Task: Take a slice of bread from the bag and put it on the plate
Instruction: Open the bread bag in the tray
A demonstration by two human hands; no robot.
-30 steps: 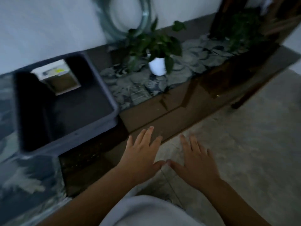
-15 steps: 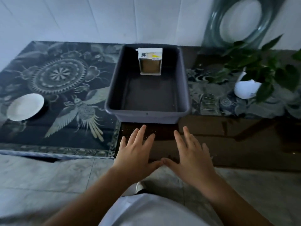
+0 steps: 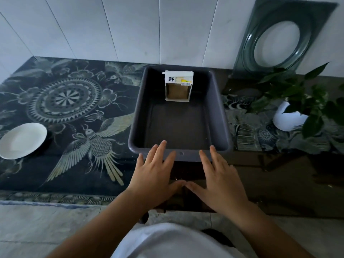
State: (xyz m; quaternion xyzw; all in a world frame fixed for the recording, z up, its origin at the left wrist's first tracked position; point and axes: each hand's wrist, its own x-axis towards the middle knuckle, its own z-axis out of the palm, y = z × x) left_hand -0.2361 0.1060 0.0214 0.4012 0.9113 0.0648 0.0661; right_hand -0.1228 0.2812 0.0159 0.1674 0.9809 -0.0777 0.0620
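A white bread bag [image 3: 178, 86] with brown bread showing through its window stands upright at the far end of a dark grey tub [image 3: 226, 127]. An empty white plate [image 3: 22, 140] lies on the patterned table at the far left. My left hand [image 3: 155, 175] and my right hand [image 3: 220, 178] hover flat, palms down, fingers spread, just in front of the tub's near rim, thumbs almost touching. Both hold nothing and are well short of the bag.
A dark patterned tabletop [image 3: 74, 112] lies between the plate and the tub. A potted plant in a white pot [image 3: 290, 118] stands to the right of the tub. A green glass panel [image 3: 279, 40] leans on the tiled wall behind.
The view has swung left and settled on the tub, bringing the plate into view. Both hands kept their spread pose and now reach the tub's near rim.
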